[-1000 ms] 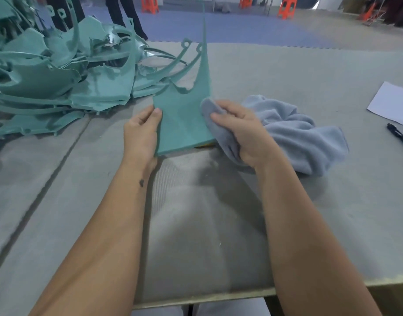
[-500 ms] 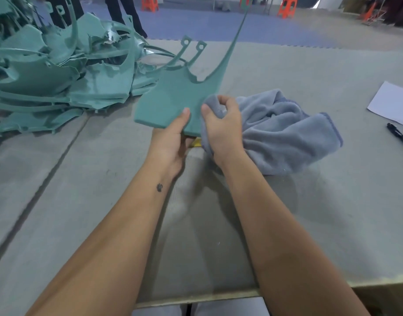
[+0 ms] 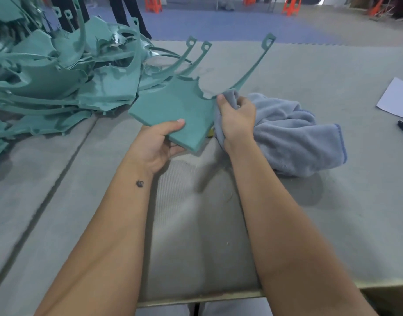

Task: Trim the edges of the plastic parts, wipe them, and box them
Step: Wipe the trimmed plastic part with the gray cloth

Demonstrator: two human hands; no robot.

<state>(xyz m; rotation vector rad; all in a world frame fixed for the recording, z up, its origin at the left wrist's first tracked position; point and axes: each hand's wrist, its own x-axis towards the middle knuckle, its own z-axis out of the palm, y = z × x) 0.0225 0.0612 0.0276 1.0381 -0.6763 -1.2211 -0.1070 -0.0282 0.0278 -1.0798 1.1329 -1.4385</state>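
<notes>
Grey felt-like table [image 3: 196,224] under teal parts pile [image 3: 59,83]; orange stools [image 3: 289,5] beyond.

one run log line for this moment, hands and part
step: wiping | left hand: holds green plastic part | right hand: grips grey cloth at part edge

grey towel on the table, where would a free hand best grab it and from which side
Grab the grey fleece towel at its bunched right-hand fold, coming from above on the right. That part lies heaped on the grey table, away from the right hand and the green plastic part.
</notes>
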